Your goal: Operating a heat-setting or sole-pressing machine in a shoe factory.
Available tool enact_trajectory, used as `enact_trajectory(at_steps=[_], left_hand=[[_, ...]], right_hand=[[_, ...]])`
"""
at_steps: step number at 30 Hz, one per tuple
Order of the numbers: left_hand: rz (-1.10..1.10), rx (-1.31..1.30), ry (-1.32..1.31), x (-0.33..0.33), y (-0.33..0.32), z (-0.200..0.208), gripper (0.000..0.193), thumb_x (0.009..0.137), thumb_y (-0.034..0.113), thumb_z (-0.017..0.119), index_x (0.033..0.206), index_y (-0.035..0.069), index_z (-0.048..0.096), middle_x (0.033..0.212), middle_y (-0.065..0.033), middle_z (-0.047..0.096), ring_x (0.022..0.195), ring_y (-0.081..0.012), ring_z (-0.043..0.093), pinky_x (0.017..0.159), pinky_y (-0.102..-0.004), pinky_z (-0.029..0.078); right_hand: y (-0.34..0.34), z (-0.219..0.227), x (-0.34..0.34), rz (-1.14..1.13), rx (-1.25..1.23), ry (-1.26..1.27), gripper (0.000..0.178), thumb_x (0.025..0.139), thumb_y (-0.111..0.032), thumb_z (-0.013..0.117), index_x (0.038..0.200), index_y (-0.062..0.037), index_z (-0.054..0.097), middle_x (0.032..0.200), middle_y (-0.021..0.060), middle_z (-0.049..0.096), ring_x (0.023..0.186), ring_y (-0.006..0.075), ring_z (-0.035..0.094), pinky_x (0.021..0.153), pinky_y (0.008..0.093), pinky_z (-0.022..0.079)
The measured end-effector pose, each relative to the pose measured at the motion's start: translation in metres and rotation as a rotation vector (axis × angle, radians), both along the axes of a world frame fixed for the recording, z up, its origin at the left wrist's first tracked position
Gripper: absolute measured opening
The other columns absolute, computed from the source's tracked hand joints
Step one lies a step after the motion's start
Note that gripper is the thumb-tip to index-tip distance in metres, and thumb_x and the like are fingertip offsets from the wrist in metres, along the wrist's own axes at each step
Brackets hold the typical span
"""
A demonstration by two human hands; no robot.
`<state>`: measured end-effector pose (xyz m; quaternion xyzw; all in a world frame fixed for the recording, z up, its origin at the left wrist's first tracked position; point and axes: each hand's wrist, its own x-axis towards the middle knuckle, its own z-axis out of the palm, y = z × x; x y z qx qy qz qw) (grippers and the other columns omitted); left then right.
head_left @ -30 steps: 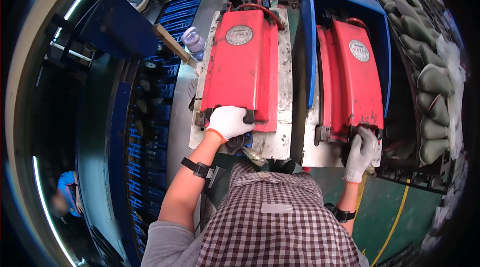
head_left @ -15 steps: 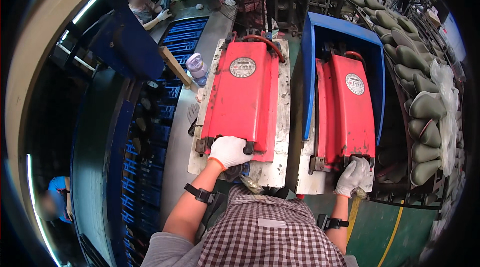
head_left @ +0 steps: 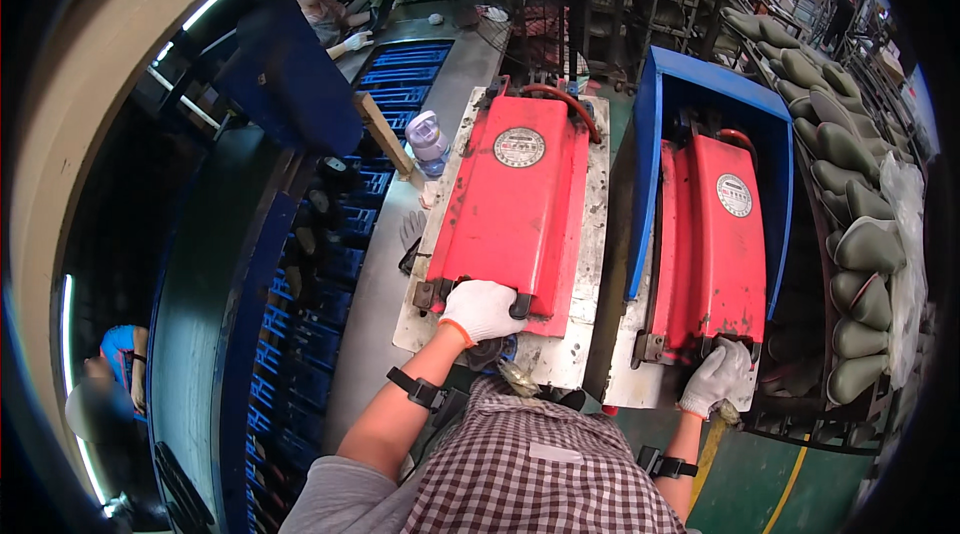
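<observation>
Two red machine covers stand side by side before me, each on a pale, stained base plate. At the front edge of the left red cover (head_left: 515, 199), my left hand (head_left: 484, 312), in a white knit glove with an orange cuff, is closed round a black handle (head_left: 520, 306). My right hand (head_left: 716, 377), in a greyer, dirtier glove, curls over the dark front handle of the right red cover (head_left: 728, 244). Its fingertips are partly hidden. Around the right cover stands a blue metal hood (head_left: 715, 84). Both covers lie down over their plates.
Shoe-shaped olive forms (head_left: 868, 246) fill a rack at the right, partly under clear plastic. A purple-lidded bottle (head_left: 427, 141) and a grey glove (head_left: 412, 230) lie on the metal bench at the left. Co-workers sit beyond a conveyor (head_left: 225, 304) and at the far bench.
The whole view has shifted, so the machines and my hands sit a little farther right and lower. Both hands keep their places at the covers' front edges.
</observation>
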<state>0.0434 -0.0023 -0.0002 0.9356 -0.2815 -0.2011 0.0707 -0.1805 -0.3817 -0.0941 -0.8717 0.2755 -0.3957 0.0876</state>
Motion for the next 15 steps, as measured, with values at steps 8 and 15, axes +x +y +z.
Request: enact_trajectory(at_steps=[8, 15], left_hand=[[-0.008, 0.022, 0.012, 0.0013, -0.0037, 0.001, 0.052, 0.078, 0.061, 0.071, 0.087, 0.01, 0.079, 0.083, -0.0172, 0.075, 0.08, -0.0362, 0.075, 0.072, -0.0477, 0.059], [-0.005, 0.029, -0.011, 0.0009, -0.0002, 0.0023, 0.057, 0.076, 0.065, 0.073, 0.088, 0.009, 0.078, 0.085, -0.0176, 0.075, 0.082, -0.0363, 0.075, 0.072, -0.0477, 0.059]], right_hand=[[0.003, 0.0081, 0.0009, -0.024, -0.025, -0.005, 0.022, 0.093, -0.016, 0.058, 0.101, -0.0015, 0.072, 0.106, 0.0205, 0.068, 0.11, 0.0407, 0.06, 0.1, 0.0542, 0.045], [0.0046, 0.006, 0.0039, 0.008, -0.029, -0.023, 0.018, 0.093, -0.016, 0.059, 0.099, -0.0036, 0.071, 0.104, 0.0164, 0.068, 0.111, 0.0396, 0.061, 0.101, 0.0535, 0.045]])
